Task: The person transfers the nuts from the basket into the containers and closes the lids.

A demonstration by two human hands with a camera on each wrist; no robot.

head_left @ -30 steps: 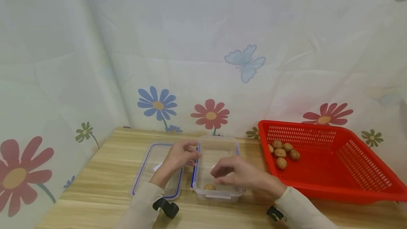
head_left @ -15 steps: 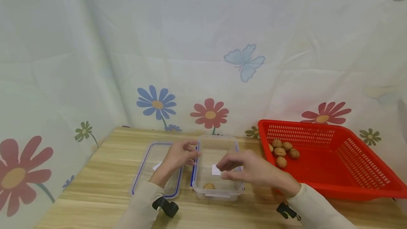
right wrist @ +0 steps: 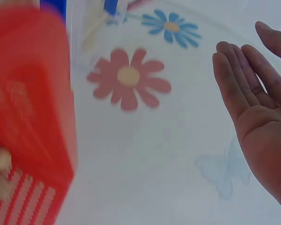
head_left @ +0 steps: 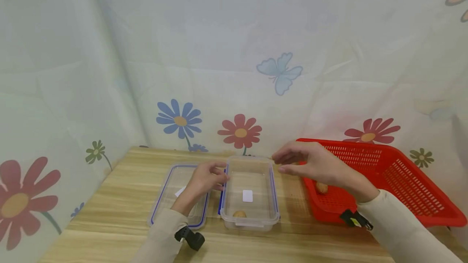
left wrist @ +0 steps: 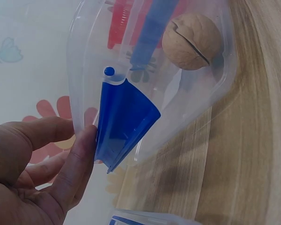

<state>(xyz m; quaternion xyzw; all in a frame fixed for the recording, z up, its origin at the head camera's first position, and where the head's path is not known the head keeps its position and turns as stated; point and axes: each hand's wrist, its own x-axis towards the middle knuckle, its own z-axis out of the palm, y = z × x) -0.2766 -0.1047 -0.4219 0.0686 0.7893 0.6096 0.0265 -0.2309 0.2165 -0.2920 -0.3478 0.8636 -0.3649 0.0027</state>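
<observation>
A clear plastic food container (head_left: 252,173) stands uncovered on the wooden table, a blue latch (left wrist: 124,122) hanging from its left side. One walnut (left wrist: 192,41) lies inside at the near left corner, with a white label (head_left: 247,196) on the base. My left hand (head_left: 207,177) holds the left rim, its fingertips at the rim and latch. My right hand (head_left: 310,161) is in the air between the container and the red basket (head_left: 384,161), fingers extended and nothing in them. A walnut (head_left: 321,188) shows in the basket below it; more walnuts (right wrist: 1,159) appear in the right wrist view.
The container's clear lid (head_left: 180,194) with a blue seal lies flat to the left, partly under my left forearm. A flower-printed curtain (head_left: 219,52) rises behind the table. The basket's left rim stands a short way right of the container.
My right hand has moved from over the container up and right toward the basket, now covering most of the walnuts there. The left hand keeps its place at the rim.
</observation>
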